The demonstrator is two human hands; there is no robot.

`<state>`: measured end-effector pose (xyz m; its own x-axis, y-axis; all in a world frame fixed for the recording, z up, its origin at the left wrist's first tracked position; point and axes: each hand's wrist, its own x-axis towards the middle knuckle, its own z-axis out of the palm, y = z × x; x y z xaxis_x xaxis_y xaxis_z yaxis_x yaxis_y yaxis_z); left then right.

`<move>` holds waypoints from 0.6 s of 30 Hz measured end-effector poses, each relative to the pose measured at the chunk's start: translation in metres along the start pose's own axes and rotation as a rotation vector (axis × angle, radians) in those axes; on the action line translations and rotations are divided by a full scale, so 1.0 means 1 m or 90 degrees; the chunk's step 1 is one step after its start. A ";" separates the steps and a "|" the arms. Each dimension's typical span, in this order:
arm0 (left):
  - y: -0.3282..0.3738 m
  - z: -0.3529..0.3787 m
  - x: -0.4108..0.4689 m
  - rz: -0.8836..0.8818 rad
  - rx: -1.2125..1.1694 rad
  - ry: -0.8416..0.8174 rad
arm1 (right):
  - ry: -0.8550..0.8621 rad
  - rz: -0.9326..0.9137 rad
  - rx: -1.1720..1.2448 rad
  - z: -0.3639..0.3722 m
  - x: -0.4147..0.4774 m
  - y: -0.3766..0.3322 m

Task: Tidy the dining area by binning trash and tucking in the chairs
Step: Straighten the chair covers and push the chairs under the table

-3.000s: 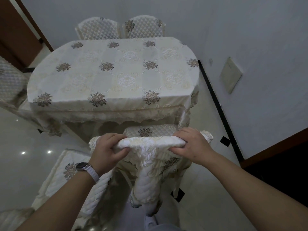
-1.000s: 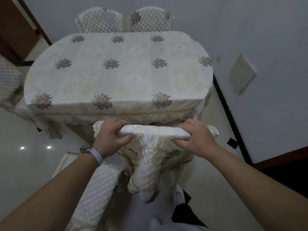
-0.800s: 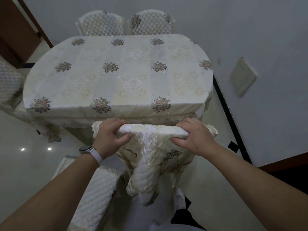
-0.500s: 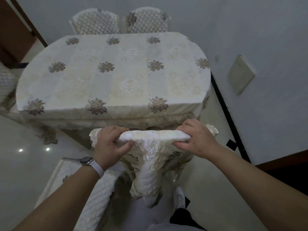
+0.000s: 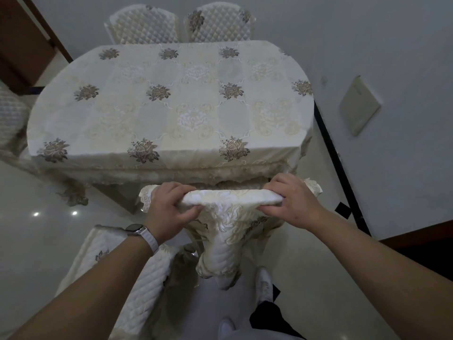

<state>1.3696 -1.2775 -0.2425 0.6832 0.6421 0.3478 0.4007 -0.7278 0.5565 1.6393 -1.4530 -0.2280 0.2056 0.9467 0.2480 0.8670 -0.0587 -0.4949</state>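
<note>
I can read no text, label, brand or number anywhere; the watch [image 5: 134, 228] face at lower left is dark, the wall plate [image 5: 359, 106] at upper right plain.

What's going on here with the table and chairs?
A person is tidying a dining area. The left hand and the right hand both grip the top of a cream quilted chair with lace trim. It stands right up against the near edge of the oval table, which is draped in a cream floral tablecloth, and its seat is hidden from view. A second cream quilted chair, beside the left arm, stands clear of the table and looks not yet tucked in.
</note>
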 end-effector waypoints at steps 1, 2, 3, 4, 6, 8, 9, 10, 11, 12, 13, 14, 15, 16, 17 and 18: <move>0.000 0.001 0.001 -0.001 -0.002 -0.003 | -0.001 0.003 0.002 0.000 0.000 0.002; 0.001 0.003 0.002 0.000 -0.005 -0.006 | -0.002 0.005 0.002 -0.001 0.001 0.004; 0.001 0.004 0.003 0.000 -0.006 -0.007 | -0.003 0.005 0.000 0.000 0.002 0.006; 0.000 0.006 0.004 0.000 -0.005 -0.006 | -0.004 0.005 -0.004 0.000 0.003 0.008; 0.000 0.008 0.006 -0.006 0.005 -0.002 | -0.006 0.010 -0.009 0.001 0.007 0.011; -0.001 0.009 0.013 -0.021 0.010 -0.002 | -0.003 0.016 -0.005 -0.001 0.014 0.014; -0.002 0.010 0.017 -0.030 0.007 -0.002 | -0.002 0.018 0.000 -0.002 0.018 0.016; -0.002 0.011 0.021 -0.035 0.004 -0.004 | -0.001 0.018 0.005 -0.003 0.022 0.018; -0.002 0.011 0.025 -0.038 0.002 -0.004 | 0.000 0.014 0.007 -0.005 0.026 0.020; -0.003 0.012 0.028 -0.038 0.001 -0.004 | 0.000 0.010 0.007 -0.005 0.029 0.022; -0.003 0.012 0.031 -0.037 -0.001 -0.005 | 0.000 0.007 0.007 -0.006 0.032 0.024; -0.003 0.013 0.033 -0.035 -0.002 -0.006 | 0.000 0.005 0.007 -0.006 0.034 0.026; -0.003 0.013 0.036 -0.033 0.000 -0.006 | 0.001 0.002 0.006 -0.007 0.036 0.028; -0.003 0.014 0.039 -0.031 0.003 -0.006 | 0.002 -0.001 0.003 -0.008 0.039 0.031; -0.002 0.015 0.042 -0.031 0.005 -0.006 | 0.000 -0.004 0.002 -0.010 0.041 0.034; -0.002 0.016 0.044 -0.031 0.006 -0.007 | -0.005 -0.006 0.002 -0.011 0.043 0.037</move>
<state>1.4088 -1.2515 -0.2408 0.6690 0.6745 0.3124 0.4392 -0.6977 0.5659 1.6853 -1.4179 -0.2269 0.1943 0.9496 0.2459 0.8670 -0.0490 -0.4960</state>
